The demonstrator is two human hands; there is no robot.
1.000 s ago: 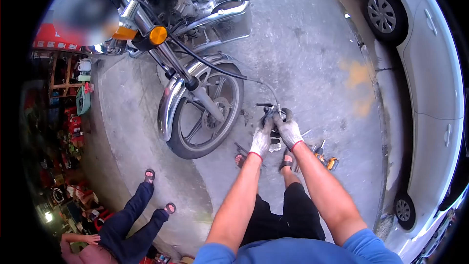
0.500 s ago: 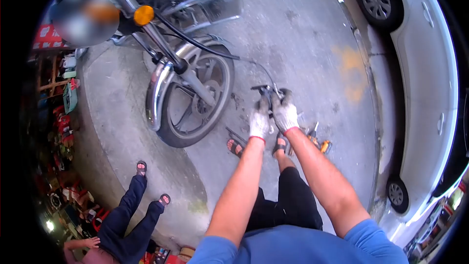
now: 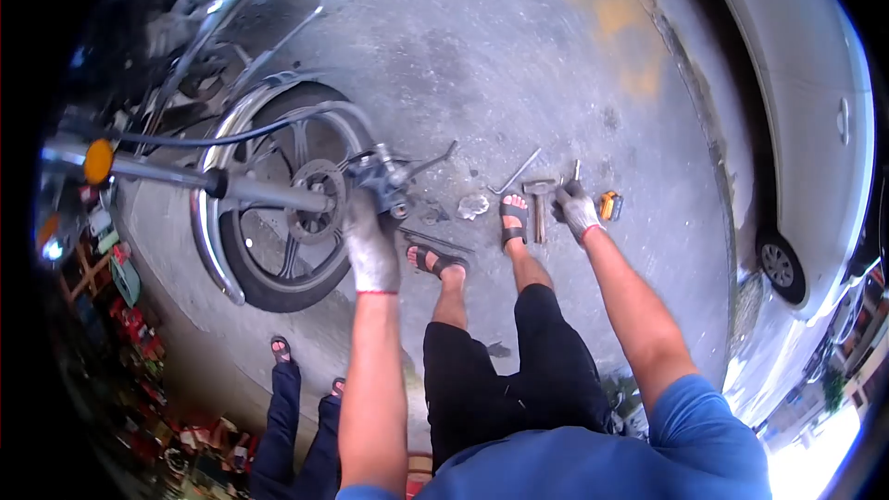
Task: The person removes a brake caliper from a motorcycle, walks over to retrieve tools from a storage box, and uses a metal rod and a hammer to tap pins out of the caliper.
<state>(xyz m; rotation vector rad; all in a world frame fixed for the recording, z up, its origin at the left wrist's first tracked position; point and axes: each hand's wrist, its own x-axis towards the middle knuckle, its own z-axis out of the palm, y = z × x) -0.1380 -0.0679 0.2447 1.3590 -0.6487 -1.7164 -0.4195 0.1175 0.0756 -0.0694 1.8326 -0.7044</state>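
My left hand (image 3: pixel 372 245), in a grey-white work glove, grips a dark metal brake caliper (image 3: pixel 378 178) beside the motorcycle's front wheel (image 3: pixel 278 287). A black cable or hose (image 3: pixel 250 136) runs over the wheel towards the caliper. On the floor to the right, my gloved right hand (image 3: pixel 578 208) is closed over a yellow-and-black cordless power driver (image 3: pixel 610 206). Its silver tip points away from me past my fingers, and the glove hides most of its body. Just left of that hand lies a hammer (image 3: pixel 540 213).
An L-shaped wrench (image 3: pixel 519 171), a crumpled pale lump (image 3: pixel 472 206) and a dark bar (image 3: pixel 437 241) lie by my sandalled feet. A white car (image 3: pixel 796 120) stands at right. Another person's legs (image 3: pixel 294 417) show at lower left, near cluttered shelves.
Both hands were together on the caliper in front of me. My left hand has carried it left to the wheel, and my right hand has let go and moved right to the power driver.
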